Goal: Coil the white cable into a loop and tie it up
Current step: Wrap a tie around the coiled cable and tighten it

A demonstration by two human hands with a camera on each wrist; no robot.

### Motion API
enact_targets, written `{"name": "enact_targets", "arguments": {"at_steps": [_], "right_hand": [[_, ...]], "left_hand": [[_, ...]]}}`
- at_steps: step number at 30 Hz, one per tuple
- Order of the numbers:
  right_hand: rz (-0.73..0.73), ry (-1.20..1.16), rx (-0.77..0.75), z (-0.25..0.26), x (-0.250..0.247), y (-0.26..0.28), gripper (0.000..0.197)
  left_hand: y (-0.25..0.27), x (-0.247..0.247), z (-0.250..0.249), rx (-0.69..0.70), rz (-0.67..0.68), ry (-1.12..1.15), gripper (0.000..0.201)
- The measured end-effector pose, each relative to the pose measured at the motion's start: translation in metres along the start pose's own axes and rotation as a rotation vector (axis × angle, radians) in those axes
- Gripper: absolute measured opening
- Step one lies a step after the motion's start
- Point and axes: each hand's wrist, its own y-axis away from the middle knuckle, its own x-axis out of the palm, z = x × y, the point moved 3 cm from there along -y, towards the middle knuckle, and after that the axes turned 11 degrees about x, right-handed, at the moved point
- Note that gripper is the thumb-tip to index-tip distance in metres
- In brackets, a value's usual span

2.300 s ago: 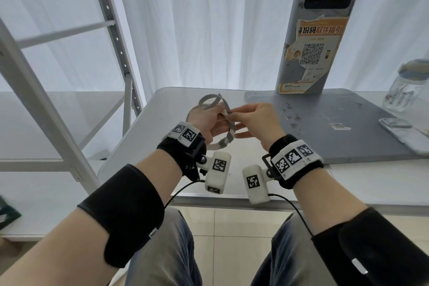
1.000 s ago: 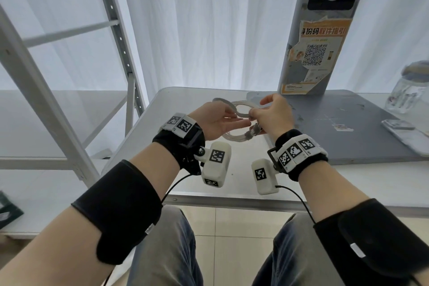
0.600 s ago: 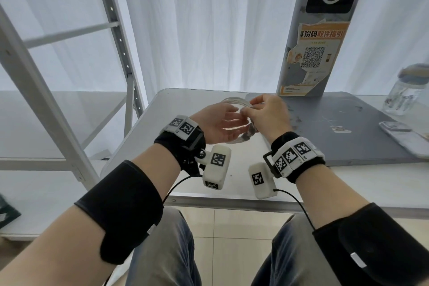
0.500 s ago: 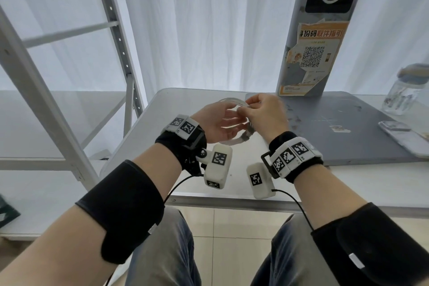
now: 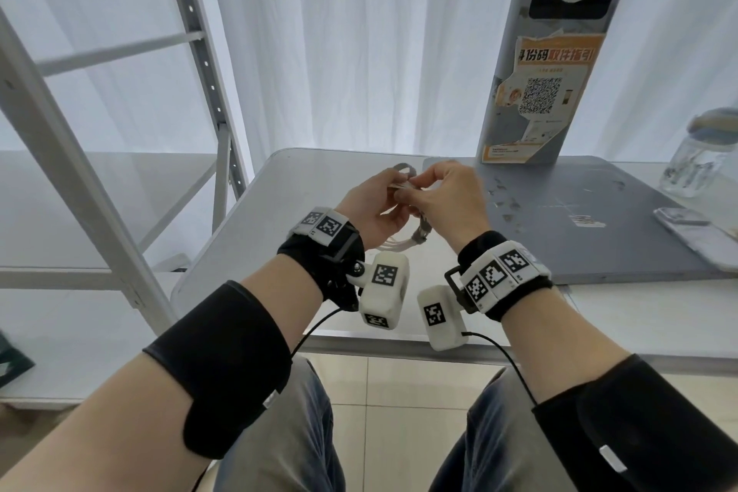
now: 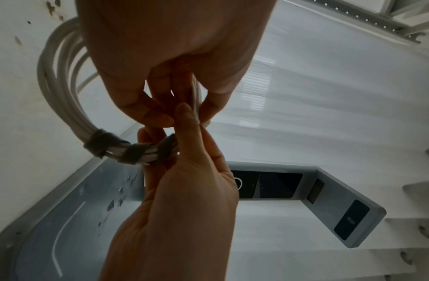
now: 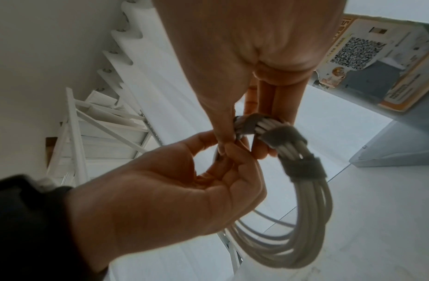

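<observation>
White cable [image 7: 302, 224] between both hands [image 5: 415, 200]

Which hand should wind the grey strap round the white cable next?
Probably the left hand. Its fingertips pinch the loose end of the grey strap, so it can pull that round. The right hand grips the coiled white cable at the wraps, steadying it.
</observation>
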Motion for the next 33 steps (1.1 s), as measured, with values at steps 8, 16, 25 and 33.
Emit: {"name": "enact_targets", "arguments": {"at_steps": [8, 16, 25, 33], "right_hand": [[0.079, -0.166, 0.046, 0.000, -0.003, 0.007, 0.023], [0.173, -0.329, 0.182, -0.005, -0.001, 0.005, 0.032], [0.098, -0.389, 0.237, -0.019, -0.012, -0.008, 0.024], [0.026, -0.390, 0.221, -0.019, -0.020, -0.014, 0.017]], "left_hand": [[-0.003, -0.003, 0.000, 0.010, -0.009, -0.037, 0.010], [-0.001, -0.004, 0.003, -0.026, -0.025, 0.039, 0.017], [0.012, 0.000, -0.015, -0.159, 0.181, 0.004, 0.014], [0.014, 0.001, -0.030, -0.112, 0.062, -0.179, 0.026]]}}
